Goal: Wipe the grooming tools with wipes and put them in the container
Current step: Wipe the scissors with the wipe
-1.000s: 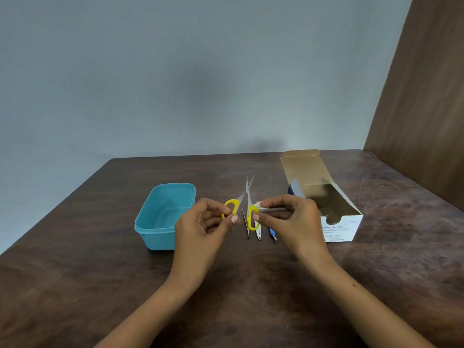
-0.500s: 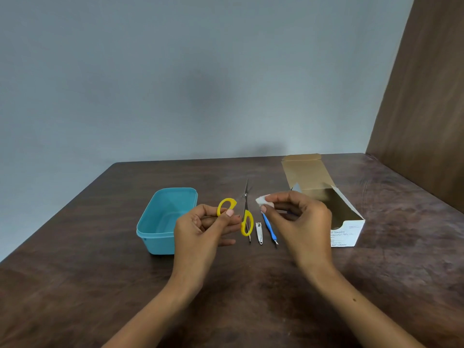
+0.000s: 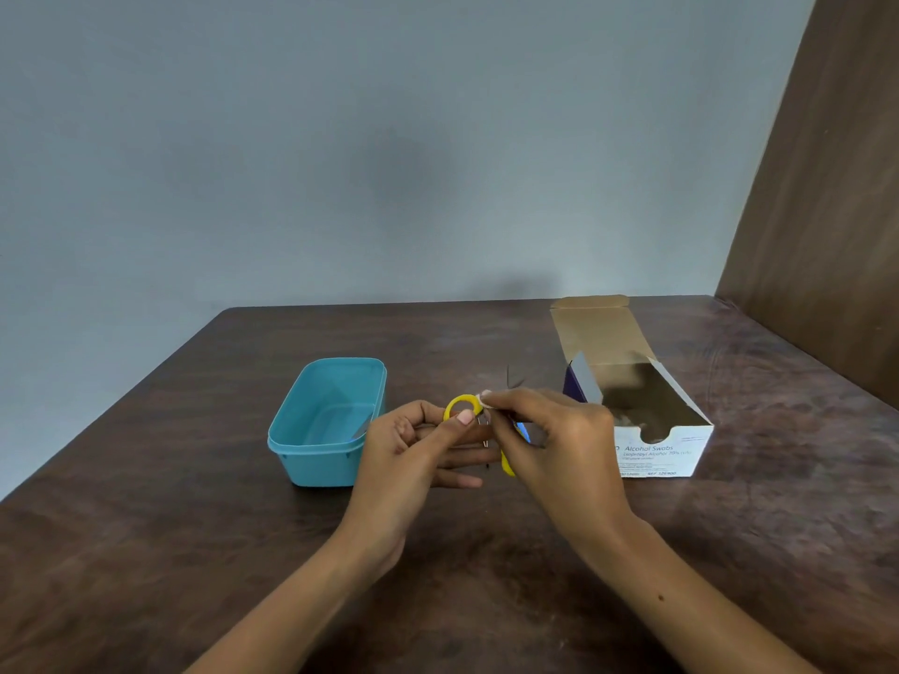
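Small scissors (image 3: 461,404) with yellow handles are held above the table by my left hand (image 3: 413,449), thumb and fingers pinching one handle loop. My right hand (image 3: 554,440) pinches a small white wipe (image 3: 485,397) against the top of that yellow loop and covers most of the blades; dark blade tips (image 3: 513,379) stick out behind the fingers. The second yellow handle (image 3: 507,467) shows below my right hand. A blue-handled tool (image 3: 523,430) peeks out between the fingers; other tools on the table are hidden. The open teal container (image 3: 335,372) stands to the left.
An open white cardboard box of alcohol swabs (image 3: 656,449) lies to the right of my hands, its flap folded back. The dark wooden table (image 3: 194,552) meets a grey wall behind and a brown wooden panel (image 3: 827,235) at the right.
My right hand has moved left with the wipe from beside the scissors onto the yellow handle loop. The scissors have been held in the left hand throughout and now sit partly behind the right hand.
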Demonstrator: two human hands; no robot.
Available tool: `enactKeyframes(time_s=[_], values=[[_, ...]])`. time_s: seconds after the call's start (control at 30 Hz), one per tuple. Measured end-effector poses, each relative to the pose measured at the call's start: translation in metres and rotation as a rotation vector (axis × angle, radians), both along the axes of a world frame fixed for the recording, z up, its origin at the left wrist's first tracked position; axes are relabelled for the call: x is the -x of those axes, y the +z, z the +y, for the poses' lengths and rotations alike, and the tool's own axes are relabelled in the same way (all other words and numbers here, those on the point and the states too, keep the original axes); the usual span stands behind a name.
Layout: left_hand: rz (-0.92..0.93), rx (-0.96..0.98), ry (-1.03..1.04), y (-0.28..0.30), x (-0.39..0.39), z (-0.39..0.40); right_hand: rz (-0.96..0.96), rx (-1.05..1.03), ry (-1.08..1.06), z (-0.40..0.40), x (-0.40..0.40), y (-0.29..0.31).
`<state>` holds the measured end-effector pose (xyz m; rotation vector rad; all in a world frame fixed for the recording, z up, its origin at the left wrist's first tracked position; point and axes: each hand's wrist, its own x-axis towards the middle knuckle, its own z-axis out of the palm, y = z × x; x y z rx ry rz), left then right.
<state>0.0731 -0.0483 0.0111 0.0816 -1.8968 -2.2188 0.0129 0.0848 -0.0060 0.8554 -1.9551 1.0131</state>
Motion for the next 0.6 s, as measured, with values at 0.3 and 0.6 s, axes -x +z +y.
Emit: enactKeyframes(time_s=[0.3, 0.6], values=[[-0.026, -0.036, 0.002, 0.0000, 0.0003, -0.0003, 0.063, 0.011, -0.052, 0.0062, 0.0038, 0.0015], [-0.103, -0.040, -0.001, -0.0007, 0.0012, -0.0019, -0.058, 0.127, 0.019, 0.0027, 0.0018, -0.0001]])
